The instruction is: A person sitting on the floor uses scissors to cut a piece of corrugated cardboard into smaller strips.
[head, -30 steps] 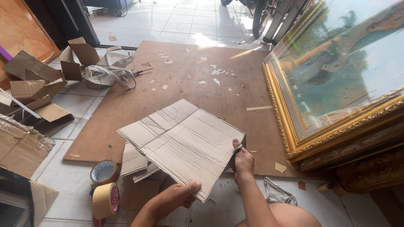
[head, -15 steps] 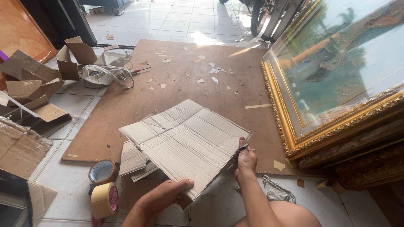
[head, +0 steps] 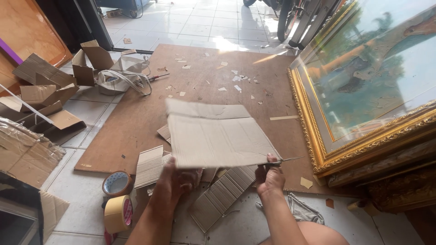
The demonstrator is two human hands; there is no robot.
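A picture-framing workshop, worked on the tiled floor (head: 213,22). At the right of the frame leans a large painting in an ornate gilt frame (head: 318,149). A brown hardboard sheet (head: 213,86) littered with offcuts fills the centre; cardboard scraps (head: 43,93) pile at the left, and 2 tape rolls (head: 117,199) lie at the lower left.

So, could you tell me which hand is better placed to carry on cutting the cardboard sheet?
The right hand: it grips the scissors at the cardboard sheet's right edge. The left hand supports the sheet from below.
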